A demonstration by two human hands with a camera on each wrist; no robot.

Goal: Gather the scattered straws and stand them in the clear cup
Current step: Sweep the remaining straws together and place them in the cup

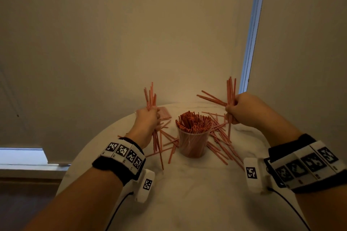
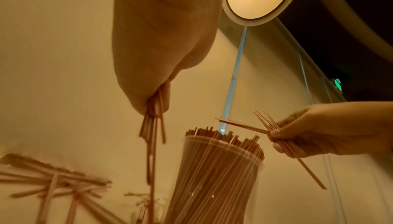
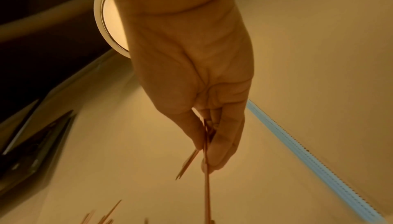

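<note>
My left hand (image 1: 148, 120) has its fingers curled tight round a fistful of thin orange-pink paper straws (image 1: 150, 97), held roughly upright at about ten o'clock from the cup, ends sticking out unevenly above and below the fist. My right hand (image 1: 242, 110), at about two o'clock, grips a second bunch of straws (image 1: 231, 90), thumb and fingers closed on it; most stand upright, but a few splay sideways toward nine o'clock. Between the hands stands the clear plastic cup (image 1: 193, 144), already packed with upright straws. Loose straws (image 1: 219, 144) lie scattered round its base on the round white marble-look table (image 1: 187, 193), thicker on the three o'clock side. I judge the step in hand to be squaring up both bunches before dropping them in. To do it well I'd tap each bunch's lower ends on the table, draw the stray sideways straws into line, then feed one bunch at a time into whatever gap remains, since the cup looks nearly full and could tip if pushed sideways.
</note>
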